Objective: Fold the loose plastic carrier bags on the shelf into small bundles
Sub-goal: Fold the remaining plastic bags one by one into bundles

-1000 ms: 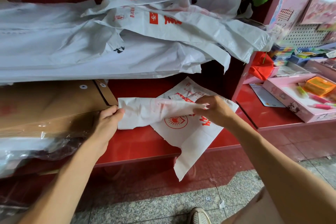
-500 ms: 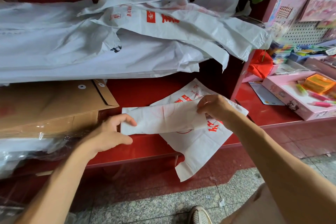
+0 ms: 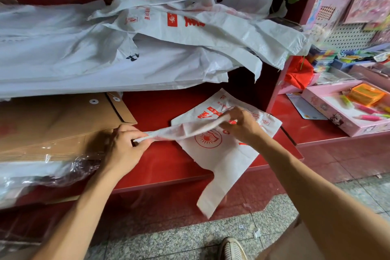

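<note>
A glossy red shelf (image 3: 168, 158) runs across a shop corner, its front edge dropping to a speckled grey stone floor (image 3: 190, 236), with bare red surface open between the two hands and the edge. To the left a stack of brown paper envelopes (image 3: 59, 120) crowds the shelf, and above it a heap of loose white plastic carrier bags with red print (image 3: 147, 48) overhangs. The left hand (image 3: 124, 148) pinches one end of a white plastic bag narrowed into a long strip (image 3: 183, 131), fingers curled round it; the right hand (image 3: 240, 124) grips the other end, so the strip spans between them just above the shelf. Beneath lies a flat white carrier bag with a red sun emblem (image 3: 223, 154), its lower part hanging over the shelf edge; whether the strip touches it is hard to tell. A pink stationery tray (image 3: 329, 107) sits well apart on the right.
</note>
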Demonstrator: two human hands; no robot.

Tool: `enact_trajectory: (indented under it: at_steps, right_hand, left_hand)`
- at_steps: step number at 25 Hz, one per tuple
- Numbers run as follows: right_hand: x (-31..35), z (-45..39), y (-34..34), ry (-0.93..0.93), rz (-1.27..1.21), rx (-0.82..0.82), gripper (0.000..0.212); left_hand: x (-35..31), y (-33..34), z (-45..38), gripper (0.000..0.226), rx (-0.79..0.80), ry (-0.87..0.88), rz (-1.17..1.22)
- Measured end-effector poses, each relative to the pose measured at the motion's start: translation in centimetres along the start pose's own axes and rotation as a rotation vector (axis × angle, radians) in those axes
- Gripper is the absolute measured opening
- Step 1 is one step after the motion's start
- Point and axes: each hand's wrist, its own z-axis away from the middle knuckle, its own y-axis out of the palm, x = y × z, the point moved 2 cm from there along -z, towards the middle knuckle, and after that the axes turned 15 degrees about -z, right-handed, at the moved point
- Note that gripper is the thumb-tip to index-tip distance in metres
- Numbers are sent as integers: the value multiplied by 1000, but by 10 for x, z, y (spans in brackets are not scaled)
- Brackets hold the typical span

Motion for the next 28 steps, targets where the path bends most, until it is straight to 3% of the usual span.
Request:
enact_trajectory:
  at_steps: [1,3,6,8,9,11,13,14,16,17,19,21,23,25,28]
  right_hand:
    - [4,-2,-4,24,-174,-68,6]
    - [11,-6,-10,86,-492,-143,25]
    - [13,-4,-19,267,-658,29,32]
    - [9,5,-22,428,-527,229,26]
    - [7,7,-22,467,-471,249,31]
    - [1,6,-24,488,-464,129,43]
    - [1,1,-21,477,-560,-35,48]
    - [0,-1,-20,453,-565,-108,48]
    - [2,-2,-19,297,-265,-211,42]
    - [6,0,-16,184,-81,-209,38]
    - [20,8,-1,0,28,-48,31]
    - [30,23,22,-6,24,278,42]
    - [32,39,45,9,237,562,68]
    - [28,46,57,-56,465,614,81]
    - [31,46,59,-141,477,527,69]
  left_hand:
    - [-3,-6,-1,4,-31,-30,92]
    - [-11,-16,2,7,14,-117,403]
    - [-22,-17,9,15,145,-229,707]
    - [-24,-12,14,12,209,-290,670]
    - [-22,-9,14,10,257,-282,587]
    - [-21,-6,14,19,344,-242,453]
    - [-22,-5,15,27,334,-268,487]
    - [-24,-5,15,30,285,-309,550]
    - [-31,-3,20,31,218,-376,712]
    - [-36,-2,24,30,227,-390,778]
    - [-43,4,30,33,316,-367,856]
    - [-49,10,36,45,446,-236,741]
    - [-48,15,38,49,401,26,238]
    - [-46,20,38,39,207,257,-154]
    - [-43,23,35,17,56,380,-246]
